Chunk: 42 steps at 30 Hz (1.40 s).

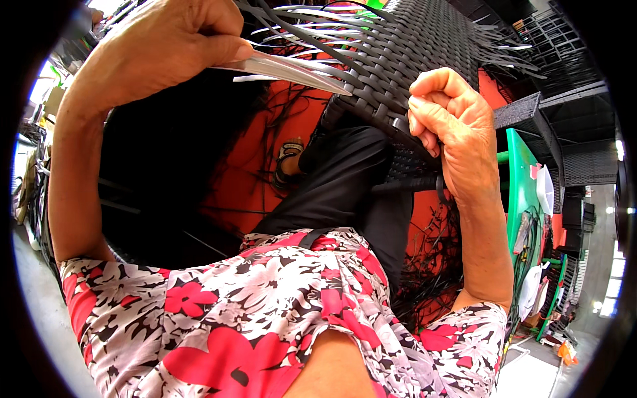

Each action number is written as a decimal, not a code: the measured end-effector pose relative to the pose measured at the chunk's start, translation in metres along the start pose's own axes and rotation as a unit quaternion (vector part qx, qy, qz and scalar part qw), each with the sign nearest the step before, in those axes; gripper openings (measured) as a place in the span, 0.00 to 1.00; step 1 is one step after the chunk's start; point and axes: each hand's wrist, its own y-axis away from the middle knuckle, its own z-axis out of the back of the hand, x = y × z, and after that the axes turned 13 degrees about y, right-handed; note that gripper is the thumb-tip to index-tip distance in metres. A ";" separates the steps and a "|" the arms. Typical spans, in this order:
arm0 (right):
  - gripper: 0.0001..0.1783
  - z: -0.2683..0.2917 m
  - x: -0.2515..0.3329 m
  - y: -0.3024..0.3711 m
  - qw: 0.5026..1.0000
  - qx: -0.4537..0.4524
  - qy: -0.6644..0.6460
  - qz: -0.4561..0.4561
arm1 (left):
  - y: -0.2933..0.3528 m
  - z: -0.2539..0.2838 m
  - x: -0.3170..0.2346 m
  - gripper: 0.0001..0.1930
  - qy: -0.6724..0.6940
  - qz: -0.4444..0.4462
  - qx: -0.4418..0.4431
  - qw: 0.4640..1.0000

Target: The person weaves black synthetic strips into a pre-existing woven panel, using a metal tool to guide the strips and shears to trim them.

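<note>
Left grip [176,43]: clenched around the pale pointed piece, thumb along its near end
Pale pointed piece [295,73]: stretches rightward from the left grip, its tip at the weave
Right grip [454,123]: fingers curled at the weave's edge; cannot tell whether they pinch anything
Dark woven panel [405,50]: between and beyond both grips
Red floor [225,192]: below, strewn with dark strips [260,142]

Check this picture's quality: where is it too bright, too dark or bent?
In the head view, the flat white surface at lower right is nearly blown out; in the head view, black shadow swallows detail left of the red floor; in the head view, fisheye distortion curves edges near the rim, while the dark grey woven wicker panel shows clear weave.
</note>
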 end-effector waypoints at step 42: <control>0.06 0.008 -0.003 0.007 0.919 -0.046 0.334 0.207 | -0.035 -0.038 -0.007 0.20 0.091 0.000 0.096 0.991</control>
